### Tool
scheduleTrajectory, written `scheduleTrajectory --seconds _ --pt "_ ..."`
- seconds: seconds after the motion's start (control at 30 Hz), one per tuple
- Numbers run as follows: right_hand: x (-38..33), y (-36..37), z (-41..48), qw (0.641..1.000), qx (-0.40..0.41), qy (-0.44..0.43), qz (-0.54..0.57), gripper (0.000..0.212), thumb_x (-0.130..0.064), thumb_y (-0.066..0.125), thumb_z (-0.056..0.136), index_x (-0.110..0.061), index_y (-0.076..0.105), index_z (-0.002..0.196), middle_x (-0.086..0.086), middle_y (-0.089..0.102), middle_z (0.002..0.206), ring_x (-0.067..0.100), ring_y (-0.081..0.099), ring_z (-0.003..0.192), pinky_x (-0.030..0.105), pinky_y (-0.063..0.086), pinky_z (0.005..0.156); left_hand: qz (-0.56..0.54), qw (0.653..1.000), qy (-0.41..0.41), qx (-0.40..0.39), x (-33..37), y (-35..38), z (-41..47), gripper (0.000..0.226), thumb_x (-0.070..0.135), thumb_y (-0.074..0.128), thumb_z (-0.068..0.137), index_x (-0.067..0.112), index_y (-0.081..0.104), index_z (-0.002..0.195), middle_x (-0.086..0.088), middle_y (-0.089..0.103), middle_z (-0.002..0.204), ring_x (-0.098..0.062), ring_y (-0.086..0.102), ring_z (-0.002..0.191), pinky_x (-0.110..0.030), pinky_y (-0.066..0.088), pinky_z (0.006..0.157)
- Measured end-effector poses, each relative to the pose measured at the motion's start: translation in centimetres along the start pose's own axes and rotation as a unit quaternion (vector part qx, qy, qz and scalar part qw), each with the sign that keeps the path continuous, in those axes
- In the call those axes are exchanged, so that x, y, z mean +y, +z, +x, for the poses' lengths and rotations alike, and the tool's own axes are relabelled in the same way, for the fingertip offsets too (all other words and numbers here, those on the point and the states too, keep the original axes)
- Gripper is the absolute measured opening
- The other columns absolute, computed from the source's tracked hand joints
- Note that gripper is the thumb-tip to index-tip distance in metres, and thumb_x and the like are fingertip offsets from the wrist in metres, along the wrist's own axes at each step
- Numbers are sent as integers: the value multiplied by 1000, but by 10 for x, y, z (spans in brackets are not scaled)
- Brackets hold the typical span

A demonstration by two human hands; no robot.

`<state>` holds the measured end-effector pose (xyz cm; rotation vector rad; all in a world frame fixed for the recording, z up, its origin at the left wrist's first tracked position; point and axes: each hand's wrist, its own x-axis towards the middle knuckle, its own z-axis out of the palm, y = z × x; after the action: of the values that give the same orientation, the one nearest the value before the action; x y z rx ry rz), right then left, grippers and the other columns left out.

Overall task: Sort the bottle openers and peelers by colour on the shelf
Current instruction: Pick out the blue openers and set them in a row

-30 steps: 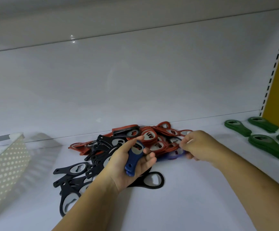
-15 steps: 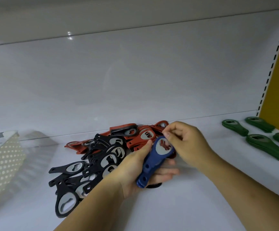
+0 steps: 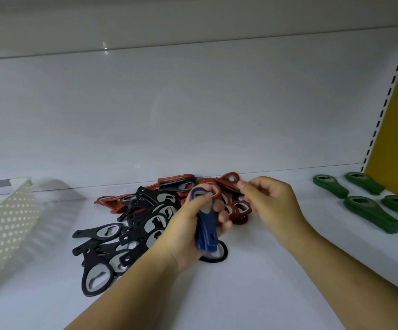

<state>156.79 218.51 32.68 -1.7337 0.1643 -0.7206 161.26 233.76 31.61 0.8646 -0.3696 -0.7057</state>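
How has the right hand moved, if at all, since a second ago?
Yes: the right hand shifted left and back, toward the rear of the red openers.

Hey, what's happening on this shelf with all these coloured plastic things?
A person is sorting bottle openers by colour on a white shelf. Their left hand grips a small stack of blue openers. The right hand is beside the red openers, fingers curled; whether it holds anything is unclear. Red openers and black openers lie in one mixed heap. Green openers sit in separate stacks on the right, and a perforated basket stands at the left.
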Motion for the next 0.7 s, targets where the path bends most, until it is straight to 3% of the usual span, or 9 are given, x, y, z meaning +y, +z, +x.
scheduleTrajectory --seconds 0.07,0.13,0.2,0.3,0.4,0.5,0.63,0.7 --pt "-11 -8 -4 993 -100 65 -8 27 -26 66 87 -11 67 64 -3 56 56 10 44 48 12 32 42 -8 999 24 37 2 -1 -1 18 27 61 84 10 57 88 -7 56 71 -23 59 67 -38 56 75" --pt "-17 -13 -14 970 -203 90 -96 34 -35 66 86 -4 70 73 -1 55 59 11 45 51 12 31 43 36 997 30 54 0 0 -3 28 32 63 85 9 56 99 -11 60 81 -29 64 84 -45 53 87" --pt "-21 -19 -30 949 -259 92 -153 40 -40 68 83 -2 68 69 0 47 58 11 40 54 18 30 47 108 992 43 51 -5 7 -8 23 30 62 86 17 54 105 -11 60 88 -29 63 89 -45 53 82" --pt "-27 -32 -56 931 -308 101 -165 35 -33 72 81 -17 58 53 -15 41 44 3 33 44 18 25 47 224 973 56 14 -16 26 -20 4 21 46 98 19 47 102 -4 59 79 -14 65 72 -28 52 63" --pt "-28 -46 -75 935 -294 117 -158 34 -25 74 81 -19 53 54 -31 48 44 -4 43 42 11 28 46 347 932 97 -30 -26 49 -31 13 17 40 100 11 40 112 -4 55 79 0 63 67 -15 49 61" --pt "-24 -62 -89 953 -246 121 -126 27 -22 76 76 -22 62 54 -29 58 62 -6 51 52 11 36 53 404 905 115 -73 -37 72 -36 17 16 39 100 10 35 116 -2 55 81 4 60 64 -14 48 61" --pt "-18 -87 -105 965 -214 121 -90 39 -15 74 79 -25 57 46 -21 50 50 -2 45 50 15 34 55 430 883 143 -118 -55 95 -38 21 25 45 95 22 33 112 -9 54 92 -6 65 90 -28 55 84" --pt "-18 -100 -110 964 -211 119 -106 43 -15 74 79 -25 55 42 -15 45 48 3 42 52 20 34 59 440 873 156 -141 -64 103 -40 22 28 46 93 27 32 111 -7 53 94 -21 63 98 -32 53 84"
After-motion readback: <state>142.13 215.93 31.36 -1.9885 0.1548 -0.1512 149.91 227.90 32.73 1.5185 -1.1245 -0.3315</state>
